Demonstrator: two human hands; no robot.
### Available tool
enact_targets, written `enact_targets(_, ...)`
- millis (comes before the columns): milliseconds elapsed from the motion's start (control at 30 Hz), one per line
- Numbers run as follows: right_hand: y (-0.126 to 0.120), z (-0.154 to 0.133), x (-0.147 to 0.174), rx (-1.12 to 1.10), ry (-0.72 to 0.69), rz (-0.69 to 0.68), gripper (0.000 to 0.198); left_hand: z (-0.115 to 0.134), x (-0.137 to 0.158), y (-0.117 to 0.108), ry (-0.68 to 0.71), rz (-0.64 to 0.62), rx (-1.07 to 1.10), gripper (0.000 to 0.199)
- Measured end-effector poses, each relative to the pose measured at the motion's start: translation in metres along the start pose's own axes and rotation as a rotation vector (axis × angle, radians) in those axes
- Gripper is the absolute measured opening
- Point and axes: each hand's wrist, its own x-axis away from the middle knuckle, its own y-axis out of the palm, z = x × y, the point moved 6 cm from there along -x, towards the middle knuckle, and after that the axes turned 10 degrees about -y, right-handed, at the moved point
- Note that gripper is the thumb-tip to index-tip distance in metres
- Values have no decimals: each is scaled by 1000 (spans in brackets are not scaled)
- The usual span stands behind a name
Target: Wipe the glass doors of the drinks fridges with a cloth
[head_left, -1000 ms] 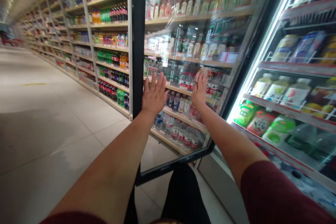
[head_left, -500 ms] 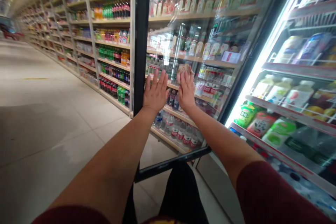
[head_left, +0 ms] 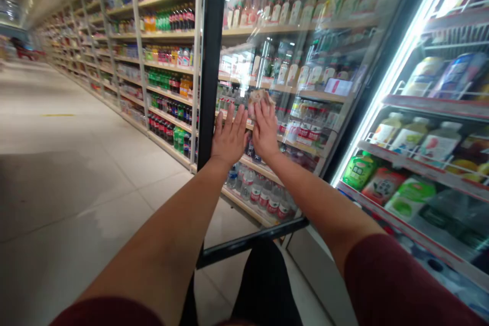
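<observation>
A glass cooler door (head_left: 250,240) with a black frame stands swung open in front of me. My left hand (head_left: 229,138) lies flat on the glass beside the frame's left edge, fingers spread and holding nothing. Under the fingers of my right hand (head_left: 266,131) is a crumpled pale pinkish cloth (head_left: 260,97), pressed against the pane. The palm hides part of the cloth. Both hands are close together near the middle height of the door, the right one slightly higher at the cloth.
To the right is the lit cooler, its shelves holding bottles (head_left: 414,135) and drink pouches (head_left: 359,170). Through the glass and along the left run long shelves of bottled drinks (head_left: 171,86). A tiled floor (head_left: 95,188) stretches left. My knee (head_left: 265,275) is below the door.
My right hand has slid left across the glass with the cloth, closer to my left hand. The left hand stays flat on the door. The view has shifted slightly.
</observation>
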Motion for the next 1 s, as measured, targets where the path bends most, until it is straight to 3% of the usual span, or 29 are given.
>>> enact_targets(167, 1, 2, -27, -12, 13, 33, 66, -1, 0, 0, -12, 6, 17, 67)
enact_targets(333, 4, -6, -19, 33, -78, -97, 66, -1, 1, 1, -10, -2, 22, 65)
enact_targets(433, -2, -5, -27, 41, -107, -105, 63, 0, 0, 1, -11, 0, 12, 64)
enact_targets(733, 4, 4, -33, 18, -135, -10, 69, -1, 0, 1, -12, 3, 17, 66)
enact_targets(900, 4, 31, -51, 40, -45, 49, 72, -1, 0, -1, -6, -2, 5, 69)
enact_targets(1000, 1, 40, -44, 25, -29, 109, 72, 0, 0, -2, -2, -2, -17, 69)
